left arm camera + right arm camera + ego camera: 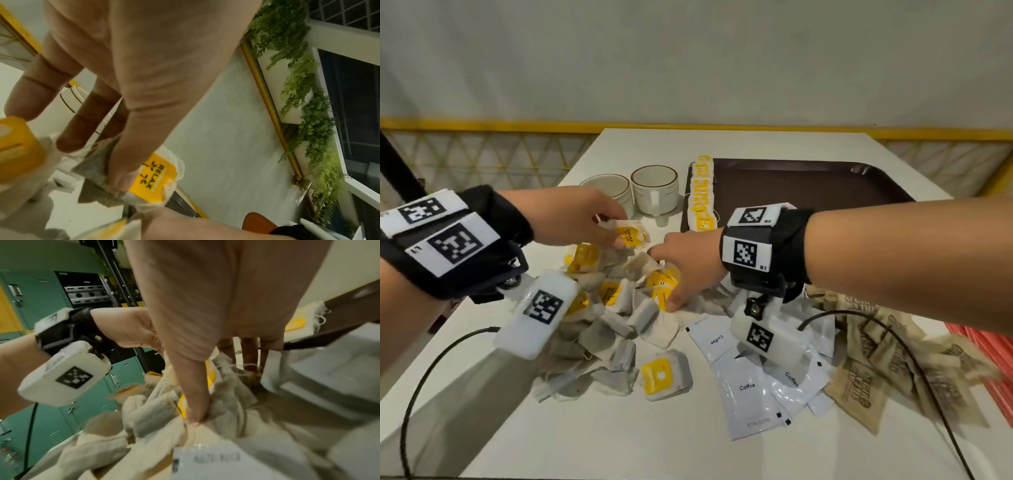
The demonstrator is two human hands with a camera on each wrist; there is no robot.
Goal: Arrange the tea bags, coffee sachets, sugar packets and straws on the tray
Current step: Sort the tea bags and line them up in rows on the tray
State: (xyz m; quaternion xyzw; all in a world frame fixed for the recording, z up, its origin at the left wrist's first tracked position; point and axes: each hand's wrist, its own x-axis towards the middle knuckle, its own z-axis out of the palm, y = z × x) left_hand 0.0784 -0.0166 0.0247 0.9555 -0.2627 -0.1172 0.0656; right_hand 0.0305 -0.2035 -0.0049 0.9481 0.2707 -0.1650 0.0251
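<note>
A person's left hand (582,219) pinches a yellow-labelled tea bag (627,234) between thumb and fingers above a loose heap of tea bags (619,318) on the white tabletop (619,445); the right hand (685,263) reaches down into the same heap, fingers and thumb closed on a second tea bag (662,287) with a yellow tag. Only the head view takes in the whole spread: a dark brown tray (808,185) at the far right, with a row of tea bags (702,195) laid along its left edge; two white cups (654,188) just left of the tray; white coffee sachets (748,387) fanned out to the right of the heap; brown sugar packets (876,377) beyond them; red straws (993,373) at the right edge, partly cut off. The left wrist view alone makes the held bag's label legible, reading "RELAX", with the thumb (123,175) pressed on the bag beside the tag and the other fingers spread loosely above; it also shows trailing green plants (304,97) along a wall. The right wrist view alone shows the right thumb (195,410) dug into the crumpled bags, the fingers curled on the far side, and green lockers (30,296) behind the left wrist; both wrist pictures are blurred at the edges.
</note>
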